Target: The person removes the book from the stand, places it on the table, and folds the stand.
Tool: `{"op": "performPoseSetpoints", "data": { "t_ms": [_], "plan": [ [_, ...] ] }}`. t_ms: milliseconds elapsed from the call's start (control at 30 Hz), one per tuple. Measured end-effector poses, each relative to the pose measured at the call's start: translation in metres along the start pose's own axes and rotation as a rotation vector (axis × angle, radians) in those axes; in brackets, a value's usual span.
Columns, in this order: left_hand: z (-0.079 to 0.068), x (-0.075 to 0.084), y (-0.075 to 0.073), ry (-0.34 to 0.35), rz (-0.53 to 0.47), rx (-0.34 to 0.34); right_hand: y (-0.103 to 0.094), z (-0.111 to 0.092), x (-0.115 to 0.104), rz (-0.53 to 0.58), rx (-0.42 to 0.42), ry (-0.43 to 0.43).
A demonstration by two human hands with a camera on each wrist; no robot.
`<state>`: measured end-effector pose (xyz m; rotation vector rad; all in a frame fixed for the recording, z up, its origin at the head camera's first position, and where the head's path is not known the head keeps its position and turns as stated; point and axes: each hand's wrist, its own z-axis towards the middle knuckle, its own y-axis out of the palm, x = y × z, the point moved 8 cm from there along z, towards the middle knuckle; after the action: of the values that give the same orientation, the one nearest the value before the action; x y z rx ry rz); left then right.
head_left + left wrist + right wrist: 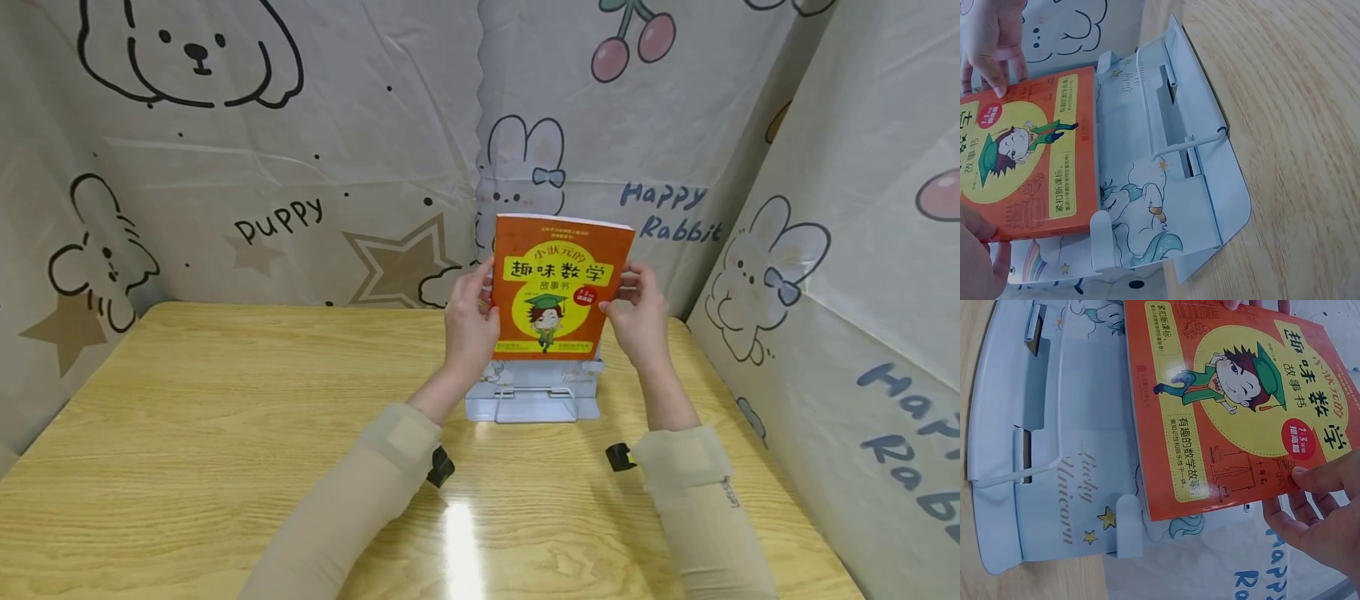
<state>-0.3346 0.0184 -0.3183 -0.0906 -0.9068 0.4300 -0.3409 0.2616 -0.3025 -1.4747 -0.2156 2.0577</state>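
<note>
The head view looks forward and down from above the beige fabric sleeves (352,500), farthest back, taking in the pale yellow wood-grain surface (225,433). Both wrist views sit close, turned sideways in opposite directions: book-top leftward in the left, rightward in the right. They share the orange rectangular paper book (1241,394) and white unicorn-printed bookstand (1116,112).

wood-grain table (225,417) | back cloth (420,150): printed dog (197,77), cherries (657,38), brown star (405,265) | right cloth (847,333): printed rabbit (744,302), blue bow (782,287)
</note>
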Motion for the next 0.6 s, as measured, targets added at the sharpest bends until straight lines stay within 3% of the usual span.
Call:
{"op": "performPoseSetpoints", "data": {
  "t_ms": [233, 600],
  "plan": [
    [0.002, 0.009, -0.008, 0.054, -0.026, 0.018, -0.005, -0.004, -0.012, 0.01, 0.004, -0.013],
    [0.004, 0.02, -0.024, 0.066, -0.043, 0.002, -0.006, -0.007, -0.024, 0.048, 0.0, -0.031]
  ]
}}
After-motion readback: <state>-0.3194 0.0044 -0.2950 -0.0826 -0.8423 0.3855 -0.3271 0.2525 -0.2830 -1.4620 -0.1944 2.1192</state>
